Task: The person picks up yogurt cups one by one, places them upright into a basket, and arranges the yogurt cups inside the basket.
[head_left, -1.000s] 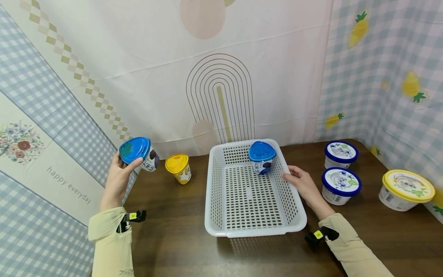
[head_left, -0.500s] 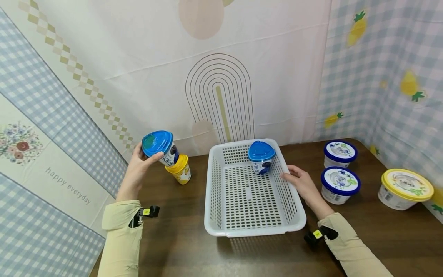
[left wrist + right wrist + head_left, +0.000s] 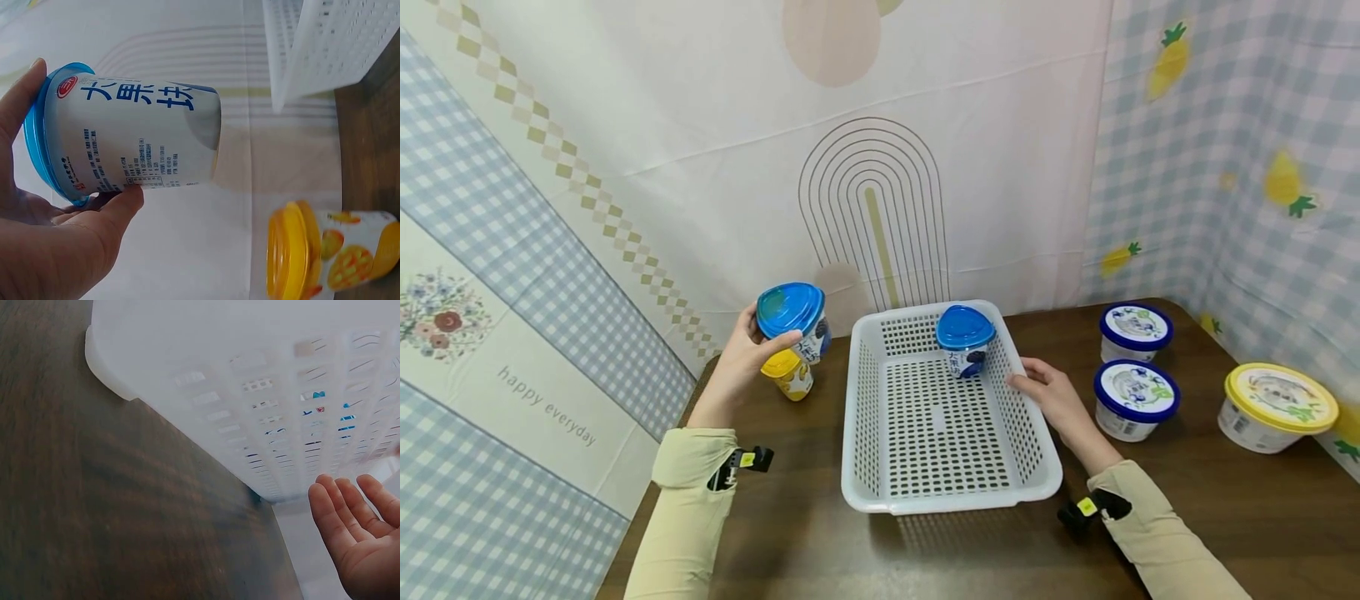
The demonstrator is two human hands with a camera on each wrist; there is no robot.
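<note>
My left hand (image 3: pixel 741 362) holds a yogurt cup with a blue lid (image 3: pixel 792 308), its fingers and thumb round the lid end. The cup is lifted off the table, overlapping a yellow-lidded yogurt cup (image 3: pixel 792 377) in the head view. In the left wrist view, dark blue lettering shows on the white cup wall (image 3: pixel 144 131). My right hand (image 3: pixel 1060 404) holds the right rim of a white perforated basket (image 3: pixel 955 506), thumb over the rim and fingers outside. Against the basket's back right stands another blue-lidded yogurt cup (image 3: pixel 966 337).
Two tubs with dark blue lids, the rear tub (image 3: pixel 1135 327) and the front tub (image 3: pixel 1137 392), stand right of the basket. Farther right is a yellow-lidded tub (image 3: pixel 1279 400). A patterned cloth (image 3: pixel 1000 167) hangs behind the brown table (image 3: pixel 805 517).
My left hand has carried the blue-lidded yogurt cup rightward, from left of the yellow-lidded cup to above it and nearer the basket. My right hand stays on the basket rim.
</note>
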